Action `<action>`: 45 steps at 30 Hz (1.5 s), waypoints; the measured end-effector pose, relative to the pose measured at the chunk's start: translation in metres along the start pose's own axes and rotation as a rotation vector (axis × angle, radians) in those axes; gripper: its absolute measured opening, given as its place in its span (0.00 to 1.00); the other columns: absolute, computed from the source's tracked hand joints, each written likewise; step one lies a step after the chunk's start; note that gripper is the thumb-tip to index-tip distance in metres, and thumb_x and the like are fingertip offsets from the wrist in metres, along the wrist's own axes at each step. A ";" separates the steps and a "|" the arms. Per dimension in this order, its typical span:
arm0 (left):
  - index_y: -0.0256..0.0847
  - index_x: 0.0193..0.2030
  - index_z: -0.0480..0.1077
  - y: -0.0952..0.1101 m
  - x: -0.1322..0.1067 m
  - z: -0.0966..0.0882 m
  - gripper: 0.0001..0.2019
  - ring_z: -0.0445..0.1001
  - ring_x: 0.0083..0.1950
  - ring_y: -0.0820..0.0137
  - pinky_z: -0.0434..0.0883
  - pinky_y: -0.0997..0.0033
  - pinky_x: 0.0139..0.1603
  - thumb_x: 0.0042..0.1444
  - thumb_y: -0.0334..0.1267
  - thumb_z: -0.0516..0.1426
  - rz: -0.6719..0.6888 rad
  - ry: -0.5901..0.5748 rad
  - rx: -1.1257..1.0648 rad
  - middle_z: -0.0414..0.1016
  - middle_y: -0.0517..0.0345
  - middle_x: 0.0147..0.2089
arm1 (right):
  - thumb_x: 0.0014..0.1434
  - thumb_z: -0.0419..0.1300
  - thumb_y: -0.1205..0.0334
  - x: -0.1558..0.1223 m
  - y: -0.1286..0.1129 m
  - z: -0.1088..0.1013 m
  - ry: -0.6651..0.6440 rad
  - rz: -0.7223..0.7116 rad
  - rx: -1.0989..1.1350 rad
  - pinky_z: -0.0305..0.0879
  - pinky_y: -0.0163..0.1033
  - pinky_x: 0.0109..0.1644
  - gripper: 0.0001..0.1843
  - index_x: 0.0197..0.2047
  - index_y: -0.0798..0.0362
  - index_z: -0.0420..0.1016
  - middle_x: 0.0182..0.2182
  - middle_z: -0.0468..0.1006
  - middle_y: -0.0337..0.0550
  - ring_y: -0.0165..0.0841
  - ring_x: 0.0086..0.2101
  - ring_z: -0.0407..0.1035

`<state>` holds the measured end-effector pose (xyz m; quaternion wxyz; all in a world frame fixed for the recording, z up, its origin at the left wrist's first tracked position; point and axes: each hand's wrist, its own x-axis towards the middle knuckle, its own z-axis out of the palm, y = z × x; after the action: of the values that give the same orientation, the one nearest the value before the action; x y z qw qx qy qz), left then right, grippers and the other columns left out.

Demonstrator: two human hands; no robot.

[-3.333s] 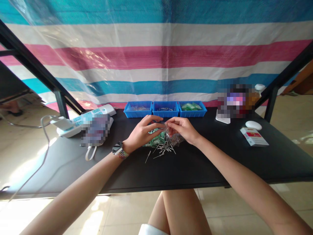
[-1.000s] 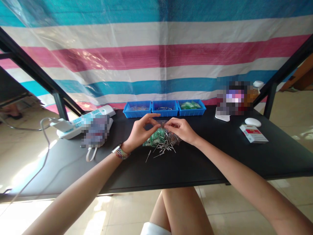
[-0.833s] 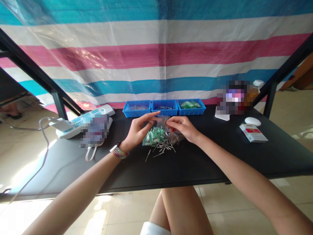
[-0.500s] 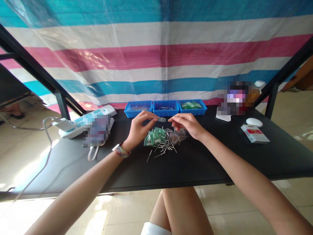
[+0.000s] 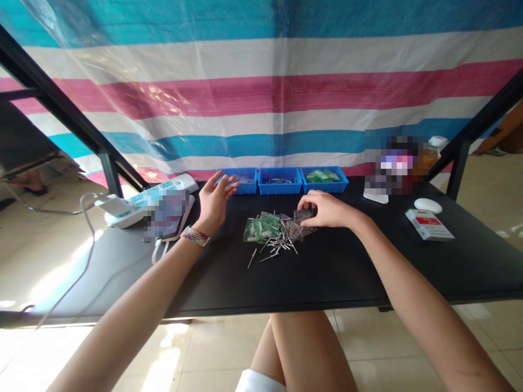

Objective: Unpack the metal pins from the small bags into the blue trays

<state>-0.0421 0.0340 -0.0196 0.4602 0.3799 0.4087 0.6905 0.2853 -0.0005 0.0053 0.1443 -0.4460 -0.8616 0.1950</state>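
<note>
My left hand (image 5: 214, 198) is raised and open with its fingers spread, empty, just left of the left blue bin (image 5: 246, 188). My right hand (image 5: 324, 209) reaches down with curled fingers, pinching at a heap of small clear bags (image 5: 301, 228) on the black table (image 5: 327, 272). Left of that heap lie a pile of green parts (image 5: 261, 226) and several loose metal pins (image 5: 275, 247). Behind them stand the middle blue bin (image 5: 280, 188) and the right blue bin (image 5: 324, 186), which holds green parts.
A white power strip (image 5: 139, 200) with a cable and a blurred object (image 5: 165, 215) sit at the left. At the right are a white mouse (image 5: 427, 206), a red-and-white box (image 5: 429, 224) and a blurred item (image 5: 392, 163). A striped tarp hangs behind.
Both hands had held a small clear bag together over the piles. My left hand carried it back toward the left bin and is now open; my right hand dropped onto the clear bags.
</note>
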 end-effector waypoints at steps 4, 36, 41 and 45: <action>0.44 0.70 0.68 0.006 -0.003 0.000 0.30 0.85 0.47 0.64 0.79 0.64 0.50 0.60 0.40 0.64 -0.036 -0.105 0.035 0.79 0.43 0.62 | 0.48 0.76 0.55 -0.003 -0.003 -0.004 -0.115 0.023 -0.020 0.64 0.40 0.45 0.18 0.42 0.51 0.83 0.40 0.76 0.45 0.40 0.41 0.71; 0.42 0.43 0.76 0.003 -0.066 0.028 0.09 0.80 0.38 0.66 0.75 0.69 0.43 0.66 0.45 0.62 0.489 -0.623 0.712 0.81 0.56 0.37 | 0.54 0.75 0.48 0.013 -0.043 0.037 0.091 0.043 1.125 0.68 0.35 0.31 0.23 0.46 0.53 0.79 0.31 0.80 0.39 0.29 0.28 0.72; 0.44 0.60 0.73 0.005 -0.066 0.029 0.15 0.81 0.45 0.64 0.78 0.64 0.50 0.71 0.43 0.56 0.531 -0.656 0.704 0.82 0.51 0.45 | 0.50 0.78 0.53 0.015 -0.039 0.042 0.149 0.106 1.236 0.70 0.36 0.31 0.27 0.50 0.52 0.76 0.29 0.81 0.37 0.30 0.25 0.72; 0.46 0.54 0.79 0.010 -0.064 0.030 0.11 0.75 0.62 0.57 0.73 0.54 0.64 0.67 0.42 0.61 0.723 -0.705 0.748 0.76 0.44 0.62 | 0.50 0.78 0.53 0.013 -0.040 0.037 0.155 0.136 1.318 0.72 0.36 0.31 0.29 0.52 0.52 0.75 0.31 0.82 0.39 0.30 0.26 0.74</action>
<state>0.0000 -0.0223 -0.0089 0.1406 0.8343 0.2919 0.4460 0.2334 -0.0183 -0.0081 0.4353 -0.3307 -0.5193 0.6569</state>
